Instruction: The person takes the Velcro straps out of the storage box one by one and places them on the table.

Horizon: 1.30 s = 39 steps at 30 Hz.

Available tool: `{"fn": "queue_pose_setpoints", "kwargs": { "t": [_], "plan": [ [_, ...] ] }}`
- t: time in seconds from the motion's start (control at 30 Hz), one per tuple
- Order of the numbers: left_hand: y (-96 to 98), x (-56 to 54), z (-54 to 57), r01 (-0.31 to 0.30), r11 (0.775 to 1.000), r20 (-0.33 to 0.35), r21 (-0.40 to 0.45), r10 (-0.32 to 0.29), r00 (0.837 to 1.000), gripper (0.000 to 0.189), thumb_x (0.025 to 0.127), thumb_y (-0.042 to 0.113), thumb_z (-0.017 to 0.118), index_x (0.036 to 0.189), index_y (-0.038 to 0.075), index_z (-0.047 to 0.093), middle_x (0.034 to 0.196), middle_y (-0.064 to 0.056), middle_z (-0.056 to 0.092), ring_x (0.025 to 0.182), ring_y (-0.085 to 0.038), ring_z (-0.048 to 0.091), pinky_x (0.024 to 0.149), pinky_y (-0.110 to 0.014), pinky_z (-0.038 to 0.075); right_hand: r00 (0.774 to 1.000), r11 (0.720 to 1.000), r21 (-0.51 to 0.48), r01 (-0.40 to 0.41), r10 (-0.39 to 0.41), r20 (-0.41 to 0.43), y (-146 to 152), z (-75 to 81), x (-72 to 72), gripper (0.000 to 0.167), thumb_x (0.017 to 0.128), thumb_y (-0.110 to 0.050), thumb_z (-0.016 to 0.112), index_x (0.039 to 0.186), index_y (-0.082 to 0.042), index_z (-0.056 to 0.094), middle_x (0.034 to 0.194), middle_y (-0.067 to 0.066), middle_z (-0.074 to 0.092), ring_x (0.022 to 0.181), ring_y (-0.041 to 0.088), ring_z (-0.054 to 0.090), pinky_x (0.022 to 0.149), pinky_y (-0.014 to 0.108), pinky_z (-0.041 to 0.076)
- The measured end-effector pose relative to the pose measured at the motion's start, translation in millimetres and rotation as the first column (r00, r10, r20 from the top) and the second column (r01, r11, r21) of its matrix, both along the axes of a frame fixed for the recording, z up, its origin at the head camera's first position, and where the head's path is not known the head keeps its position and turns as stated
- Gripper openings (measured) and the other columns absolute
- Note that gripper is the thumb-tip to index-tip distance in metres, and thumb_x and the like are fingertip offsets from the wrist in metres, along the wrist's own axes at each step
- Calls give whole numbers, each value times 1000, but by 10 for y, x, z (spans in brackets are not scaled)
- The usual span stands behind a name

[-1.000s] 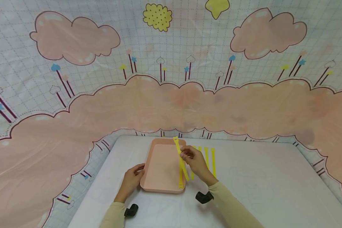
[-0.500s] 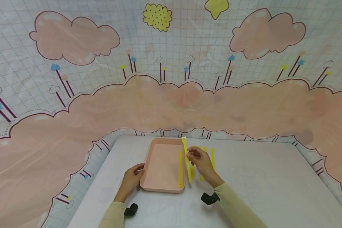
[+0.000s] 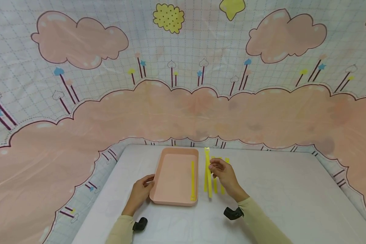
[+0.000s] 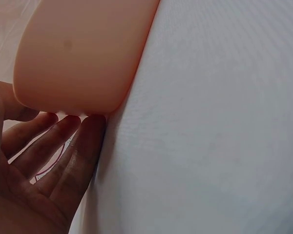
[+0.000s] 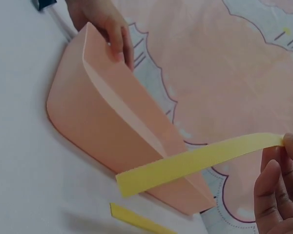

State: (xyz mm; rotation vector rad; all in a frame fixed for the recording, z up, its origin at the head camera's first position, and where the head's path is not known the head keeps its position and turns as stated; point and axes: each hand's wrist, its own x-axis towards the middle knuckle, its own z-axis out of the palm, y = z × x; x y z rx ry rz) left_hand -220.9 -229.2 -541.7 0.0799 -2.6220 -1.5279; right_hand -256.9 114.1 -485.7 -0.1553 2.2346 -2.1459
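My right hand (image 3: 227, 175) pinches a flat yellow cable strap (image 3: 208, 179) with a wider slotted head, just right of the tray. In the right wrist view the strap (image 5: 195, 164) slants away from the thumb and fingers, its free end bending down. Another strap (image 3: 193, 179) lies inside the shallow pink tray (image 3: 157, 169), along its right side. Several more straps (image 3: 215, 187) lie side by side under and behind the right hand, partly hidden. My left hand (image 3: 139, 192) touches the tray's left wall; the left wrist view shows fairly straight fingers (image 4: 73, 165) against it.
A white-covered table (image 3: 271, 189) holds everything. Behind it hangs a patterned cloth (image 3: 183, 115) with pink clouds, which also drops past the table's sides. A black wrist device (image 3: 233, 213) is worn at the right cuff, and a similar device (image 3: 140, 224) at the left.
My right hand has carried the pinched strap rightward, from over the tray's right edge to above the row of straps; the strap now stands straighter. The left hand and tray have stayed put.
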Motion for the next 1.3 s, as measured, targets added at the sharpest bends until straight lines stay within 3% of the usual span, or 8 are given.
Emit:
{"fn": "queue_pose_setpoints", "kwargs": {
  "t": [0.3,1.3],
  "plan": [
    [12,1,-2,-8,1000,10,2,8,1000,35,97,13,60,132,9,62,129,-13,66,112,-29,67,91,-39,55,998,1000,-8,26,-26,53,190,-54,36,34,93,-13,67,122,3,57,91,-5,63,80,8,59,68,25,52],
    [-20,-3,-18,3,1000,7,12,-4,1000,35,97,14,60,132,10,62,128,-12,66,112,-29,66,90,-40,55,982,988,90,125,-136,133,748,-255,96,38,97,-14,61,132,1,53,98,-5,62,85,8,60,70,21,51]
  ]
}}
